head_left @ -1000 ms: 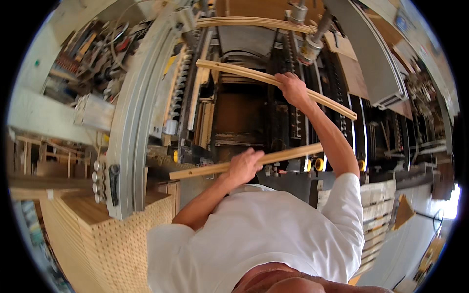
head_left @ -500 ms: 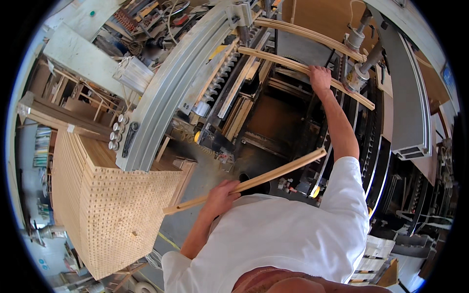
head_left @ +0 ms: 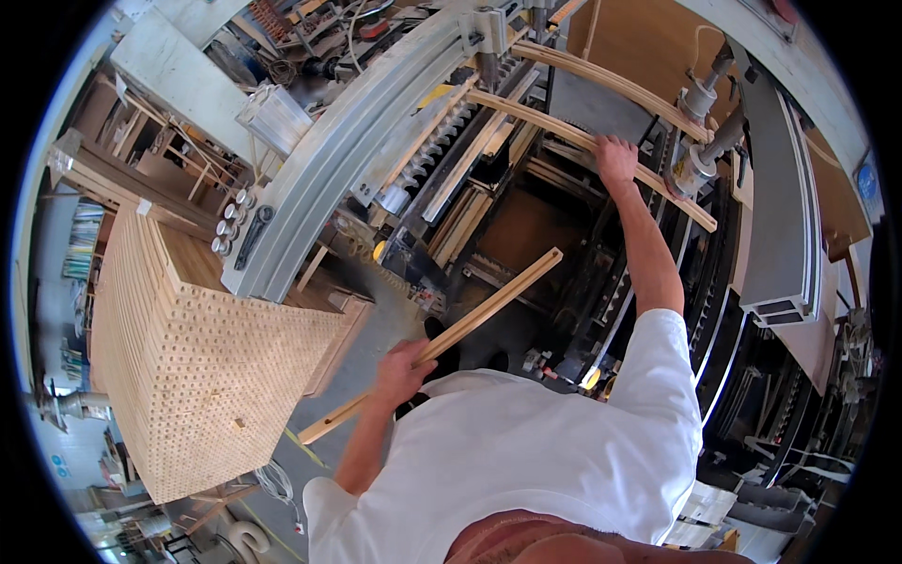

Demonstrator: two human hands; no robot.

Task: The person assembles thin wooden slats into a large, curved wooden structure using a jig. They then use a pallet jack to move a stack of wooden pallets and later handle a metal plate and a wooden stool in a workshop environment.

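Beside the stack of drilled wooden boards (head_left: 197, 367), the left hand (head_left: 402, 368) grips a straight wooden slat (head_left: 442, 340) near its middle, while the right hand (head_left: 615, 158) clasps a curved wooden slat (head_left: 601, 148) on the machine (head_left: 310, 179).

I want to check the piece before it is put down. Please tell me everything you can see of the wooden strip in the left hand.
The wooden strip is a long, narrow, flat slat of pale, bare wood with square-cut ends. It looks straight and shows no paint. It lies slanted, the lower end toward the stacked wooden pieces at the left, the upper end raised toward the machine. The left hand is closed around it nearer the lower end. Nothing else seems to touch it; both ends hang free.
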